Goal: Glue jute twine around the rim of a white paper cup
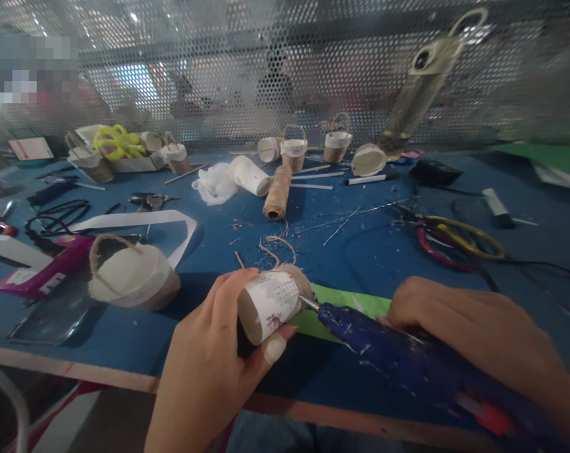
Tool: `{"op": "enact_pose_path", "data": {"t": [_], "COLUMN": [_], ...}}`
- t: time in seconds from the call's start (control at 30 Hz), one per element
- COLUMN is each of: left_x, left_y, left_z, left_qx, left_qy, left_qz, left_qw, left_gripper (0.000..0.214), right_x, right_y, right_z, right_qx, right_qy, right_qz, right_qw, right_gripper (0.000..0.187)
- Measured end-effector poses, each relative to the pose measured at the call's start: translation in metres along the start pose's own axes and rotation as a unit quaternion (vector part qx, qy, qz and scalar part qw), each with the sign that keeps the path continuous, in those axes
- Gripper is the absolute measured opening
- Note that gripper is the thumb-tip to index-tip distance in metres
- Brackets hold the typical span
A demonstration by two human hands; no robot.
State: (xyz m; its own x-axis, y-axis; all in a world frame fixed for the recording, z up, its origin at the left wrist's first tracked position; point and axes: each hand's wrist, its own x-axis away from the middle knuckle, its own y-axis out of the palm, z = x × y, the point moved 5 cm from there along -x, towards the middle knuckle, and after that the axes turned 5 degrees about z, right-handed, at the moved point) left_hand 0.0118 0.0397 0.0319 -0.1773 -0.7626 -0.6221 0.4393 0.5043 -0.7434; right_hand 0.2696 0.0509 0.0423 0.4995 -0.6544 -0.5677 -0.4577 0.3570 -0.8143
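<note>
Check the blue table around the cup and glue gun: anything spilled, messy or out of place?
Small pale scraps and twine bits litter the blue table behind the paper cup held in the left hand. The twine spool lies tipped, its end trailing loose. Nothing looks damaged. The right hand grips the glue gun.

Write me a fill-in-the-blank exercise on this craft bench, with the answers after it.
1. The left hand holds a paper ____, partly wrapped in twine.
2. The right hand grips a ____ glue gun whose nozzle touches the cup.
3. A strip of ____ paper lies under the nozzle.
4. The twine spool lies on the ____ tabletop.

Answers: cup; blue; green; blue
</note>
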Motion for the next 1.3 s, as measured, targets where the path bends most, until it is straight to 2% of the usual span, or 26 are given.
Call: {"op": "enact_pose_path", "data": {"t": [0.4, 0.67, 0.83, 0.97, 1.1, 1.2, 1.23, 1.3], "left_x": [0.0, 0.003, 0.002, 0.002, 0.003, 0.004, 0.003, 0.003], "left_y": [0.001, 0.002, 0.002, 0.002, 0.002, 0.002, 0.003, 0.003], "left_z": [0.0, -0.002, 0.0, 0.0, -0.001, -0.001, -0.001, -0.001], "left_qx": [0.011, 0.025, 0.018, 0.02, 0.023, 0.026, 0.025, 0.022], "left_qy": [-0.006, -0.026, -0.016, -0.017, -0.022, -0.024, -0.022, -0.017], "left_qz": [-0.003, -0.013, -0.011, -0.014, -0.013, -0.01, -0.008, -0.003], "left_qw": [1.0, 0.999, 1.0, 1.0, 0.999, 0.999, 0.999, 1.0], "left_gripper": [0.043, 0.046, 0.044, 0.045, 0.046, 0.045, 0.045, 0.045], "right_x": [0.0, -0.001, -0.002, -0.003, -0.008, -0.01, -0.009, -0.008], "right_y": [0.0, -0.001, -0.001, -0.003, -0.006, -0.01, -0.009, -0.009], "right_z": [0.002, -0.003, -0.005, 0.0, 0.004, 0.005, 0.006, 0.01], "right_qx": [0.005, 0.006, 0.005, -0.002, -0.017, -0.044, -0.045, -0.016], "right_qy": [-0.02, 0.01, 0.024, -0.004, -0.081, -0.085, -0.075, -0.014], "right_qz": [-0.003, -0.004, -0.003, -0.009, -0.044, -0.043, -0.049, -0.032], "right_qw": [1.0, 1.0, 1.0, 1.0, 0.996, 0.994, 0.995, 0.999], "right_gripper": [0.019, 0.015, 0.013, 0.015, 0.016, 0.017, 0.019, 0.027]}}
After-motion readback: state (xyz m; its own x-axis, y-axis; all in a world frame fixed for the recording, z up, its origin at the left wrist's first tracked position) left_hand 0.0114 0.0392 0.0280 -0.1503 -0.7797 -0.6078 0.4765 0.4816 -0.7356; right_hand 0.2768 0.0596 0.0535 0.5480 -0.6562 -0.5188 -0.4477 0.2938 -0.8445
